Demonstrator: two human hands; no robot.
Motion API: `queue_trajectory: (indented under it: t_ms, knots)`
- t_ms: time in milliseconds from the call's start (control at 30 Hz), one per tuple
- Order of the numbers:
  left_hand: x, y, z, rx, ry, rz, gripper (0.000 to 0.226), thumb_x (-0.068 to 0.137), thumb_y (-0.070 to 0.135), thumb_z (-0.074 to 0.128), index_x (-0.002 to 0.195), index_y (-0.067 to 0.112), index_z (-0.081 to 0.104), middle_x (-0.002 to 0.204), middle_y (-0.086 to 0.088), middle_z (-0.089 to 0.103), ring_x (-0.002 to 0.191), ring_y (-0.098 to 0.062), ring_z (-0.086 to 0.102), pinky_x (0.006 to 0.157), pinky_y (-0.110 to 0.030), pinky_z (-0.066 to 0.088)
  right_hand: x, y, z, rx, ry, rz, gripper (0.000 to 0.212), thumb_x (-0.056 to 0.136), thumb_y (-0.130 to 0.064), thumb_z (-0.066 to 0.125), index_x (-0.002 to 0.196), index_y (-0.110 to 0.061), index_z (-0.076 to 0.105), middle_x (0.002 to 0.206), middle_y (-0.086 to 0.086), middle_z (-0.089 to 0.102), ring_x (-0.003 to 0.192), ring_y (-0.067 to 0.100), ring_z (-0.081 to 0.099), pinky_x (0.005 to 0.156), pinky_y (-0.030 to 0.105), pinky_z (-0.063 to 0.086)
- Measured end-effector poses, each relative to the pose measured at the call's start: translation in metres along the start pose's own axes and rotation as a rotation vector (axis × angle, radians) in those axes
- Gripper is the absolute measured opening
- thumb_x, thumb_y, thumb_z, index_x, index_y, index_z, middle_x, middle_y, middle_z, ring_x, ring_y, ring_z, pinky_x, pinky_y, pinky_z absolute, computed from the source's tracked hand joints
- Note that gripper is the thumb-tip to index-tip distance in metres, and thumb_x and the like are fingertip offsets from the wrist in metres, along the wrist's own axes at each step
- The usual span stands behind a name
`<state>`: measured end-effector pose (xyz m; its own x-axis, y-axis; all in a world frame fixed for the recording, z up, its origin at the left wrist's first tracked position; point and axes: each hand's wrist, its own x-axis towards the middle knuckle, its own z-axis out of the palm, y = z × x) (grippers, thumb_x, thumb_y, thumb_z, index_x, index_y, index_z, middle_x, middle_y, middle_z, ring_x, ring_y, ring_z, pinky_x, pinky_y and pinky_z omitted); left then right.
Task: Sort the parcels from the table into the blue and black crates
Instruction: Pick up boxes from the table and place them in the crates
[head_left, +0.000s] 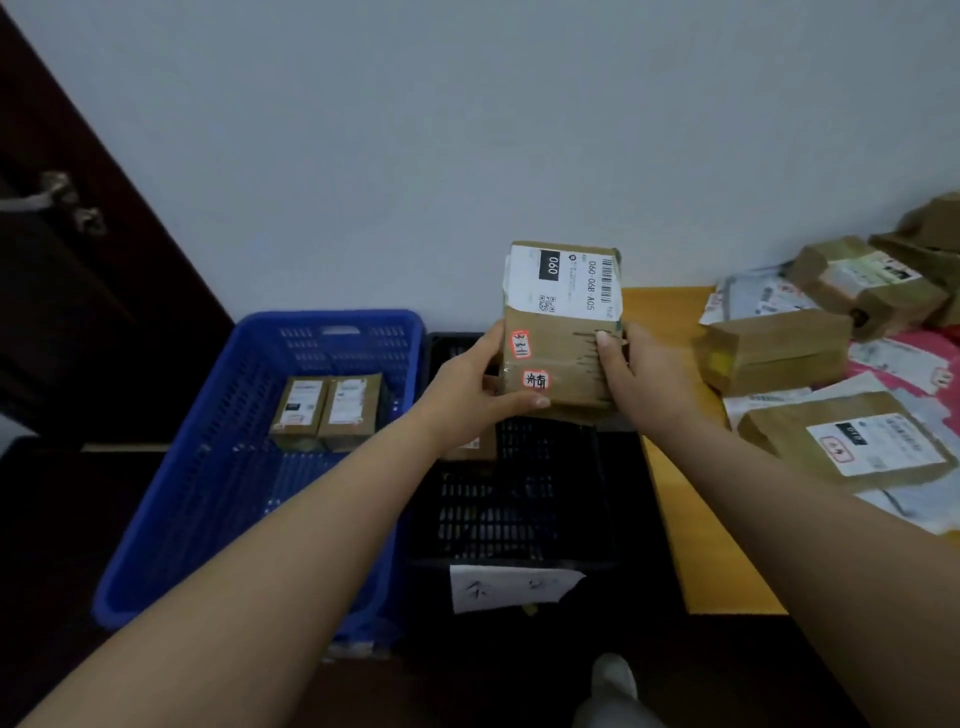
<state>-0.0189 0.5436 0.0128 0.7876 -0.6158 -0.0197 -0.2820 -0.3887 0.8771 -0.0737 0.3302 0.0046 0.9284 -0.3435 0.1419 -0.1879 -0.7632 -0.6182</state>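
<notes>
A brown cardboard parcel (563, 353) with a white shipping label and two small red-edged stickers is held upright above the black crate (519, 499). My left hand (478, 384) grips its lower left edge, thumb along the bottom. My right hand (639, 374) holds its right side, fingers curled round it. The blue crate (218, 467) stands left of the black one, with two small brown parcels (324, 408) inside. Another parcel (475, 447) in the black crate shows partly beneath my left wrist. Several more parcels (779, 348) lie on the wooden table (696, 545) at the right.
A white paper sign (511, 587) hangs on the black crate's front wall. A dark door with a metal handle (57, 200) stands at the left. The plain wall runs behind the crates. A flat brown envelope (852, 441) lies near the table's front edge. My shoe (615, 675) shows below.
</notes>
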Motion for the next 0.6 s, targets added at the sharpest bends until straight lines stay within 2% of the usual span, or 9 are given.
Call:
queue_trajectory:
  t_ms: [67, 133, 200, 333, 433, 600]
  knots:
    - [-0.006, -0.012, -0.008, 0.007, 0.011, -0.024, 0.083, 0.076, 0.040, 0.079, 0.146, 0.037, 0.033, 0.120, 0.023, 0.061, 0.109, 0.011, 0.055, 0.086, -0.005, 0.044, 0.003, -0.008, 0.013, -0.005, -0.031, 0.004, 0.040, 0.101, -0.042, 0.036, 0.107, -0.007, 0.054, 0.090, 0.008, 0.061, 0.079, 0.027, 0.056, 0.064, 0.038, 0.044]
    - [-0.008, -0.022, -0.011, 0.000, 0.005, -0.054, 0.085, 0.076, 0.040, 0.079, 0.147, 0.037, 0.032, 0.126, 0.019, 0.060, 0.117, 0.003, 0.054, 0.098, -0.020, 0.045, 0.005, -0.009, 0.025, -0.017, -0.048, 0.006, 0.037, 0.101, -0.043, 0.037, 0.099, -0.010, 0.053, 0.085, 0.005, 0.060, 0.072, 0.022, 0.054, 0.057, 0.033, 0.038]
    - [-0.006, -0.031, -0.012, -0.014, 0.003, -0.073, 0.085, 0.076, 0.039, 0.079, 0.147, 0.037, 0.032, 0.127, 0.018, 0.060, 0.119, 0.000, 0.054, 0.101, -0.027, 0.046, 0.009, -0.007, 0.036, -0.033, -0.061, 0.003, 0.032, 0.101, -0.043, 0.037, 0.094, -0.014, 0.050, 0.078, -0.003, 0.054, 0.064, 0.012, 0.048, 0.050, 0.027, 0.031]
    - [0.006, -0.048, -0.009, -0.040, -0.044, -0.140, 0.083, 0.081, 0.041, 0.075, 0.149, 0.037, 0.028, 0.129, 0.017, 0.058, 0.118, 0.000, 0.053, 0.101, -0.024, 0.044, 0.022, 0.004, 0.053, -0.033, -0.116, 0.032, 0.034, 0.101, -0.044, 0.036, 0.095, -0.013, 0.050, 0.073, -0.009, 0.050, 0.063, 0.006, 0.048, 0.050, 0.027, 0.033]
    - [0.020, -0.060, -0.006, -0.047, -0.076, -0.195, 0.080, 0.082, 0.042, 0.073, 0.148, 0.039, 0.028, 0.128, 0.018, 0.058, 0.116, 0.003, 0.053, 0.095, -0.018, 0.044, 0.034, 0.016, 0.069, -0.011, -0.183, 0.067, 0.037, 0.101, -0.045, 0.037, 0.097, -0.011, 0.052, 0.078, -0.002, 0.055, 0.068, 0.016, 0.052, 0.056, 0.033, 0.039]
    - [0.044, -0.079, -0.007, -0.057, -0.121, -0.299, 0.075, 0.082, 0.042, 0.074, 0.145, 0.037, 0.033, 0.129, 0.012, 0.059, 0.117, -0.006, 0.055, 0.105, -0.032, 0.045, 0.055, 0.031, 0.098, -0.024, -0.250, 0.123, 0.038, 0.098, -0.048, 0.041, 0.094, -0.012, 0.052, 0.081, 0.001, 0.054, 0.072, 0.021, 0.049, 0.060, 0.034, 0.036]
